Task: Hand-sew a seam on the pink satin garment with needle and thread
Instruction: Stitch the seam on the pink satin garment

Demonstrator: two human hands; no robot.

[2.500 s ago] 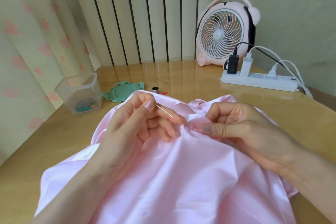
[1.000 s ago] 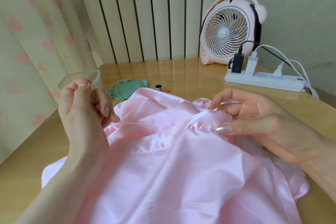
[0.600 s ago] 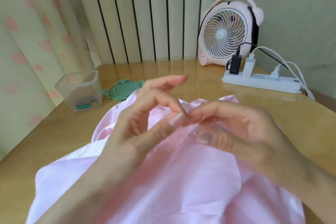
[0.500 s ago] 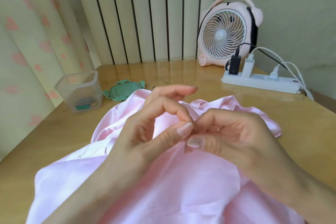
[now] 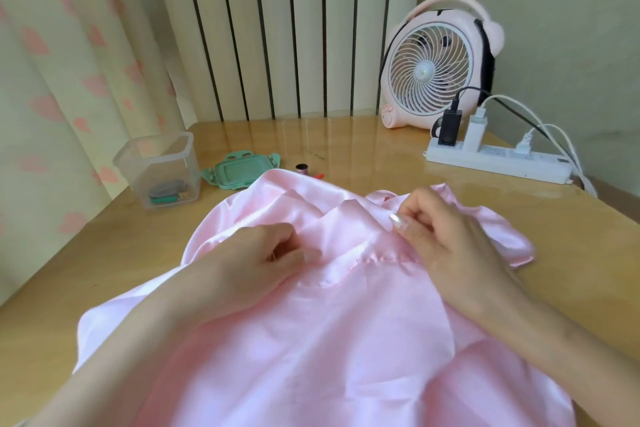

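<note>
Your left hand (image 5: 273, 253) and right hand (image 5: 446, 239) each pinch the pink garment (image 5: 329, 329) along its seam. Clear tub (image 5: 156, 156) holds small sewing bits (image 5: 168, 192); green lid (image 5: 242, 174) lies just beside it.

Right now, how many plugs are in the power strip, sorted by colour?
Black plug: 1
White plugs: 2
Total in the power strip: 3

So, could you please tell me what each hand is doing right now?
Left hand: pinching the pink satin garment.
Right hand: pinching the garment's seam.
</note>
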